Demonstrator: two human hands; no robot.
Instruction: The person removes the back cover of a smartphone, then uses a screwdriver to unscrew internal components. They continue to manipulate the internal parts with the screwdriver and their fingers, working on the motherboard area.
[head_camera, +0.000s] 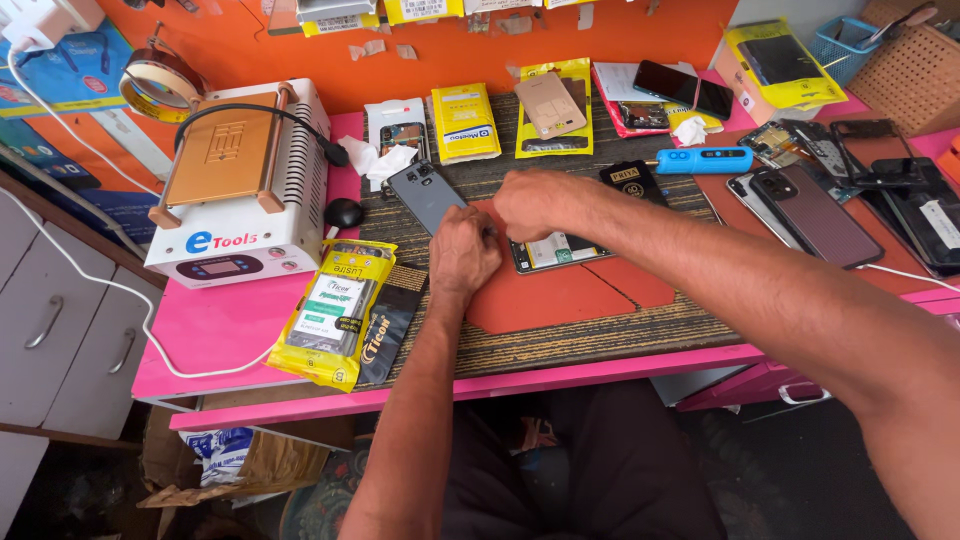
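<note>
Both hands, left hand (463, 252) and right hand (535, 203), clenched on an opened phone (555, 250), innards showing.

- You sit at a pink bench (230, 330) topped by a striped brown mat (600, 335).
- An orange pad (570, 295) lies mid-mat.
- At your left stand a white heating machine (250, 180) and yellow packets (335, 310).
- A blue tool (705, 160) lies far right, with dark phones (820, 215) beside it.
</note>
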